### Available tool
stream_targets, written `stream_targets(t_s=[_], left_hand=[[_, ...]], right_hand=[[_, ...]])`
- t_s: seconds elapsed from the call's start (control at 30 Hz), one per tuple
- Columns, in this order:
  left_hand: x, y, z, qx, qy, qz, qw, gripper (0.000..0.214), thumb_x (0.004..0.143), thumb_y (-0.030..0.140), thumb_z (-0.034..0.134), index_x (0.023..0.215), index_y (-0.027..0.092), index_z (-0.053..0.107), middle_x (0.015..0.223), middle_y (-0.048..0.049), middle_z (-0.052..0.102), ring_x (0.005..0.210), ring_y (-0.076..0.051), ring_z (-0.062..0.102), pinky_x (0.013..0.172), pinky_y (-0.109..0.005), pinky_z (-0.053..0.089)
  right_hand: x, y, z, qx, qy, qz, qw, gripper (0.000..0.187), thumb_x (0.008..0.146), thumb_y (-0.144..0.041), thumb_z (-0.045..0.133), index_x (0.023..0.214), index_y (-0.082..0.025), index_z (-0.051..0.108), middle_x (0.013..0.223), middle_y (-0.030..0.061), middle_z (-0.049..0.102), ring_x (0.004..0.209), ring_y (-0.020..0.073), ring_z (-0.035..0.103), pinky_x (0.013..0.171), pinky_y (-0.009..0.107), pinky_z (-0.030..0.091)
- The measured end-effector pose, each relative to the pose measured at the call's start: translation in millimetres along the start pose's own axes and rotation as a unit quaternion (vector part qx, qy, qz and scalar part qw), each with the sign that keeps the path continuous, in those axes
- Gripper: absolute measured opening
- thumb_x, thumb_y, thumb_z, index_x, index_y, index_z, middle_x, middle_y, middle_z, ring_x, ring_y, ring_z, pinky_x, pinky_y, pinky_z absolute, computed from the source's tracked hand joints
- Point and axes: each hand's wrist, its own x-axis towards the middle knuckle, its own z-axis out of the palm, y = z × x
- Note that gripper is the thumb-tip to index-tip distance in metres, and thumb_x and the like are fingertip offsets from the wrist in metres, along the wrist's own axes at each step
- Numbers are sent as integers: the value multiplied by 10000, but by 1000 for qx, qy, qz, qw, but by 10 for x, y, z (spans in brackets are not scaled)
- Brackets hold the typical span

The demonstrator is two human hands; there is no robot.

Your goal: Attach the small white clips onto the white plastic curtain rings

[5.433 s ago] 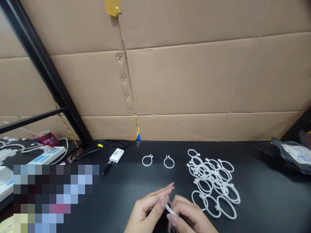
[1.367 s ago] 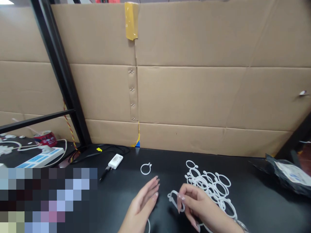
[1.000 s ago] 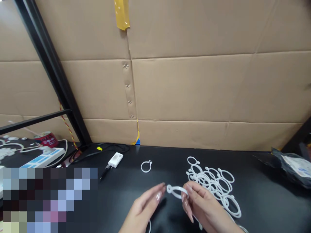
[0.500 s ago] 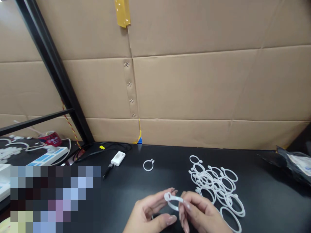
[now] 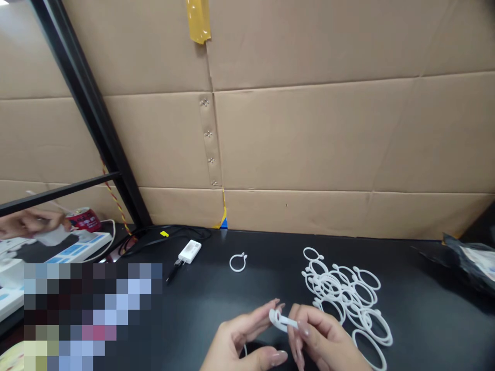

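My right hand (image 5: 325,335) pinches a white ring (image 5: 282,320) with a small round eyelet at its end, between thumb and fingers. The strap slants toward my left hand (image 5: 243,337), whose thumb and fingers are spread apart around it. The left fingertips lie close to the eyelet; whether they touch it I cannot tell. A thin white sliver (image 5: 245,350) shows behind the left thumb, mostly hidden. Right of my hands lies a loose pile of similar white rings (image 5: 340,293), partly covered by my right hand. One single ring (image 5: 237,263) lies apart, beyond my left hand.
On the black table (image 5: 270,252), a white charger (image 5: 190,251) lies at the left near black cables (image 5: 185,230). Farther left are a power strip (image 5: 79,247), a red can (image 5: 85,219) and another person's hand (image 5: 34,221). A black plastic bag (image 5: 464,263) sits at the right.
The ring in my right hand has turned, its loop now seen narrower and more edge-on. Another person's hand has come into view at the far left. The view has shifted slightly.
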Motion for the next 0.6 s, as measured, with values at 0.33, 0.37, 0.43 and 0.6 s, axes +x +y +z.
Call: stream_targets(t_s=[0.33,0.37,0.43,0.6], left_hand=[[-54,-65,6,87,39,-48,994,552,631,318,806,1160,326,646,1291,-35,585,1262,-328,462,1092,-509,249],[-59,-71,7,96,44,-49,993,556,632,318,804,1164,327,643,1295,-35,584,1265,-330,460,1093,-509,246],[-65,-64,7,115,42,-53,991,563,641,319,794,1180,327,632,1306,-38,576,1269,-330,455,1091,-506,249],[-67,9,-8,166,13,-52,985,569,669,316,774,1212,320,605,1329,-42,554,1268,-324,459,1080,-481,280]], right_hand=[[-9,1,24,-88,10,29,996,380,850,-497,572,641,-181,547,583,-14,551,565,123,520,616,260,410],[-6,-16,37,-94,10,29,995,385,848,-504,569,635,-184,543,583,-14,549,571,128,519,621,262,411],[-4,-44,62,-111,13,25,993,398,842,-522,564,622,-191,536,589,-10,550,580,134,517,618,263,413],[-9,-68,101,-143,32,28,989,412,823,-542,573,593,-207,502,567,-23,523,535,130,483,558,255,405]])
